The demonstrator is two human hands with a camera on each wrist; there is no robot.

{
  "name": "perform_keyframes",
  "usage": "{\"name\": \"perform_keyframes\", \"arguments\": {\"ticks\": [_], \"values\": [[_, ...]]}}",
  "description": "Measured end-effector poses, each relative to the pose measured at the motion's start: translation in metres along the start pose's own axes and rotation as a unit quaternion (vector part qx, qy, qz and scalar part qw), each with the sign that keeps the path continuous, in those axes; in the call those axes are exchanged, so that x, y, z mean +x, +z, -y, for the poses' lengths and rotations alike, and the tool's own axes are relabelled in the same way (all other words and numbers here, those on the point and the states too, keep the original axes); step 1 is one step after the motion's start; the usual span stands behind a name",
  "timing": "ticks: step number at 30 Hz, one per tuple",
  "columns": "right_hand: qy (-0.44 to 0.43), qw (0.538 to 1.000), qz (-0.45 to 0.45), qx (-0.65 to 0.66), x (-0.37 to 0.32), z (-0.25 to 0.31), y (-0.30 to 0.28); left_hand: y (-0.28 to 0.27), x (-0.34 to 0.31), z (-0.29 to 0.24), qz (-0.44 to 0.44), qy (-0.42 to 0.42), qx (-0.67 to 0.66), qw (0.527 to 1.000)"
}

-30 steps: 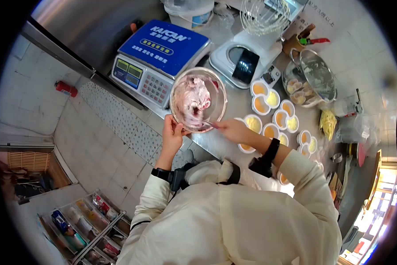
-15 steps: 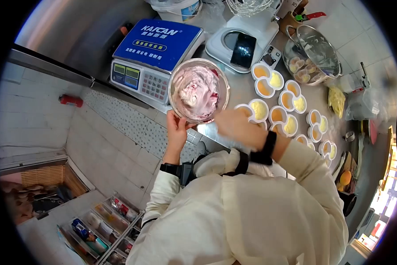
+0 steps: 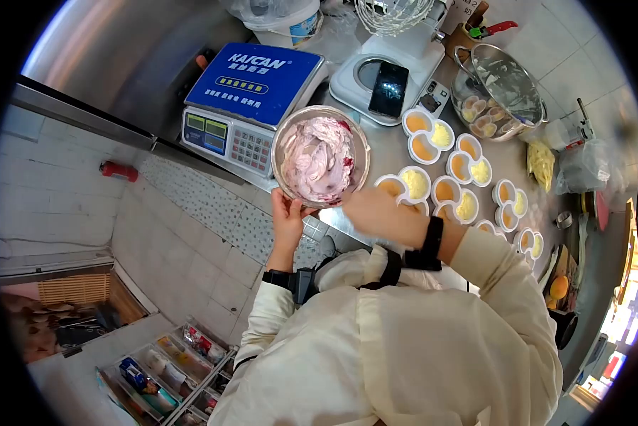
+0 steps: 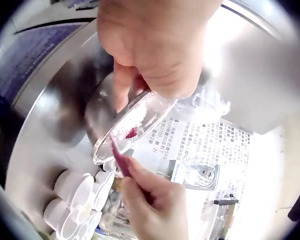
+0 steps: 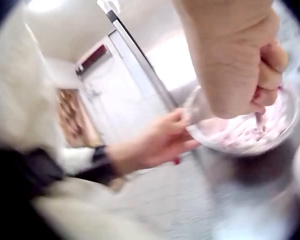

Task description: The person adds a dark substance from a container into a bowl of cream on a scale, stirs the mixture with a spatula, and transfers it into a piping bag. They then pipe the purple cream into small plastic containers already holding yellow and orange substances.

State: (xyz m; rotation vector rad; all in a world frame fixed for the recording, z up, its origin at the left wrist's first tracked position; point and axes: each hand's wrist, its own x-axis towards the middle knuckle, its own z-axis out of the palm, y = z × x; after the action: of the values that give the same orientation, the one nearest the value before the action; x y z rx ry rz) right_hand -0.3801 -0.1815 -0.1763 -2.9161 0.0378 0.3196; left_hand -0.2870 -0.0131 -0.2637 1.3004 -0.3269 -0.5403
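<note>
A round metal bowl [image 3: 275, 157] holds thick pale-pink cream [image 3: 319, 160] with dark red bits in it. My left hand [image 3: 287, 226] grips the near-left rim, thumb and fingers on either side of the wall. In the left wrist view the bowl is tilted on its side. My right hand [image 3: 384, 215], blurred in the head view, is at the near-right rim. Its fingers curl round a slim pinkish-purple stirring tool [image 4: 121, 163], whose lower end goes into the cream; its tip is hidden.
A blue-topped scale [image 3: 255, 82] stands beyond the bowl. Several white three-part cups [image 3: 468, 170] with orange and yellow fillings cover the counter at right. Behind them are a large steel pot [image 3: 507, 85], a white mixer [image 3: 361, 74] and a phone [image 3: 389, 89].
The cream has been turned over and spread round the bowl. My right hand has shifted at the near-right rim, still with the tool. My left hand keeps its grip.
</note>
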Motion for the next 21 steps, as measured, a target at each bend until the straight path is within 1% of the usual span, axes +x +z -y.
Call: {"name": "perform_keyframes", "arguments": {"ticks": [1,2,3,4,5,6,7,8,9,10,11,12,13,14,15,16,17,18,19,20,21], "values": [[-0.031,0.999,0.026,0.015,0.000,0.004,-0.008,0.001,0.002,-0.001,-0.010,-0.002,0.000,1.000],[-0.031,0.999,0.025,0.013,0.007,-0.008,-0.009,0.002,0.002,0.000,-0.021,-0.006,-0.002,1.000],[0.023,0.999,-0.040,0.017,0.016,-0.027,-0.009,0.001,-0.002,0.002,-0.024,-0.010,-0.003,1.000],[0.074,0.991,-0.108,0.019,0.022,-0.039,-0.012,-0.002,-0.001,0.004,-0.011,0.007,0.021,1.000],[0.070,0.991,-0.110,0.017,0.017,-0.039,-0.012,-0.005,0.001,0.002,0.003,0.025,0.048,0.999],[-0.011,0.998,-0.060,-0.033,0.008,-0.035,-0.012,-0.006,0.002,-0.001,0.002,0.026,0.049,0.998],[-0.091,0.992,-0.008,-0.083,0.000,-0.034,-0.012,-0.005,0.002,-0.005,0.001,0.024,0.049,0.999],[-0.089,0.992,-0.006,-0.088,0.002,-0.045,-0.015,-0.003,0.003,-0.006,-0.001,0.023,0.044,0.999],[-0.033,0.993,-0.071,-0.085,0.009,-0.062,-0.016,-0.002,0.004,-0.003,-0.004,0.023,0.035,0.999],[0.018,0.988,-0.131,-0.081,0.010,-0.073,-0.011,-0.003,0.001,0.001,-0.001,0.031,0.057,0.998],[0.013,0.989,-0.125,-0.083,0.008,-0.076,0.005,-0.006,-0.002,0.002,0.004,0.040,0.084,0.996],[0.051,0.989,-0.079,0.113,0.005,-0.076,0.027,-0.005,-0.003,0.001,-0.008,0.032,0.078,0.996],[0.090,0.947,-0.028,0.306,0.000,-0.061,0.024,-0.005,-0.003,0.002,-0.009,0.031,0.079,0.996],[0.266,0.841,0.114,0.457,-0.008,-0.043,0.022,-0.004,-0.005,0.005,-0.018,0.029,0.043,0.998],[0.285,0.603,0.213,0.713,-0.011,-0.035,0.028,0.000,-0.004,0.009,-0.022,0.028,0.005,0.999],[0.293,0.599,0.208,0.715,-0.007,-0.037,0.030,0.005,-0.002,0.011,-0.014,0.022,0.002,1.000],[0.258,0.712,0.091,0.646,0.002,-0.043,0.032,0.009,-0.002,0.011,-0.016,0.024,-0.008,1.000],[0.214,0.803,-0.025,0.556,0.012,-0.048,0.034,0.009,-0.004,0.011,-0.020,0.025,-0.015,0.999],[0.160,0.869,-0.138,0.447,0.023,-0.050,0.035,0.008,-0.006,0.013,-0.021,0.019,-0.012,1.000],[0.094,0.908,-0.250,0.323,0.032,-0.050,0.035,0.007,-0.004,0.013,-0.012,0.022,-0.015,1.000],[0.088,0.907,-0.252,0.326,0.029,-0.037,0.030,0.005,0.000,0.012,-0.003,0.028,-0.016,0.999]]}}
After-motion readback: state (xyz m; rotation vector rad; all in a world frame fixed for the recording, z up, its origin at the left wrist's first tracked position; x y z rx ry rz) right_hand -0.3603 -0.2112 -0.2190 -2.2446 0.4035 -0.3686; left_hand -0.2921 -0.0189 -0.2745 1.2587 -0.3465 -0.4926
